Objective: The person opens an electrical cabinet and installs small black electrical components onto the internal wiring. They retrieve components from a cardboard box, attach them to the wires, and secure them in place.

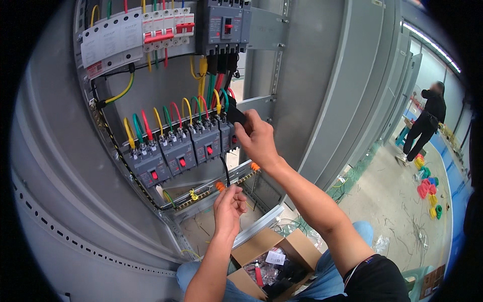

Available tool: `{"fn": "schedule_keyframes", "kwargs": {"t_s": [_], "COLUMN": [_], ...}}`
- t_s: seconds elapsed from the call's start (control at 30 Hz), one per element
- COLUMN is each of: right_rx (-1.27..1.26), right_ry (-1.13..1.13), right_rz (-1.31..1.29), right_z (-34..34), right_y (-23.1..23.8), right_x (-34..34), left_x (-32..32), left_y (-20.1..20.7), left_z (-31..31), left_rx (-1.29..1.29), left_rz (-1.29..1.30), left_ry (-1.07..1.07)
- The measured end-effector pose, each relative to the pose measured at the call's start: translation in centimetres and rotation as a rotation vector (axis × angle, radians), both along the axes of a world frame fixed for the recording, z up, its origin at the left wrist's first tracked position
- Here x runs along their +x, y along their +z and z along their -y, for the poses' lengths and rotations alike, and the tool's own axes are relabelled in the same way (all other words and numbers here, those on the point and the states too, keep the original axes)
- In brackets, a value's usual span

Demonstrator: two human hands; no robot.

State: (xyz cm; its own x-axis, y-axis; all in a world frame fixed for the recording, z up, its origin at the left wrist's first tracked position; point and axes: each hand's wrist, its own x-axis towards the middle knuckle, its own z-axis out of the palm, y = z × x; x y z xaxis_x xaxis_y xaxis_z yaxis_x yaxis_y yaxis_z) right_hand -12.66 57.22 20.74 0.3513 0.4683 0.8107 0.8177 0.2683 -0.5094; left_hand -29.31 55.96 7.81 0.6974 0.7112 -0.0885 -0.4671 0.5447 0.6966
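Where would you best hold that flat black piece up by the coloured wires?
The black piece is probably best pinched at its lower right edge, from the right, where the right hand is: it looks thin and flat, and wires crowd its left.

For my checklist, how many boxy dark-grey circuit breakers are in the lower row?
4: leftmost breaker, second breaker, third breaker, rightmost breaker by the right hand; more may be hidden.
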Motion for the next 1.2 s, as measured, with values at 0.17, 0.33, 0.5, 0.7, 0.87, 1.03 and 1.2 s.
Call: {"fn": "schedule_keyframes", "kwargs": {"t_s": [0.17, 0.33, 0.5, 0.7, 0.87, 1.03, 1.2], "right_rx": [0.018, -0.009, 0.774, 0.470, 0.779, 0.790, 0.649], "right_ry": [-0.063, -0.144, -0.018, -0.338, -0.031, -0.004, -0.190], "right_rz": [0.132, 0.155, 0.200, 0.242, 0.191, 0.152, 0.152], "right_z": [-2.7, 1.5, 3.9, -7.8, -1.1, -0.4, -8.9], "right_y": [1.1, 3.7, 7.5, 5.2, 7.0, 6.5, 5.6], "right_x": [0.3, -1.1, -2.8, -0.5, 0.1, -1.4, -1.1], "left_x": [0.5, -0.2, -0.2, 0.3, -0.1, -0.4, 0.9], "left_y": [-0.4, -0.5, 0.1, -0.3, -0.4, 0.0, -0.5], "left_z": [-0.2, -0.4, 0.2, 0.0, -0.6, -0.2, -0.1], "left_rx": [0.025, 0.035, 0.037, 0.011, 0.018, 0.026, 0.015], "left_rz": [0.004, -0.040, -0.015, -0.023, 0.020, -0.011, 0.025], "left_ry": [-0.008, 0.010, -0.009, -0.015, 0.001, 0.002, -0.032]}}
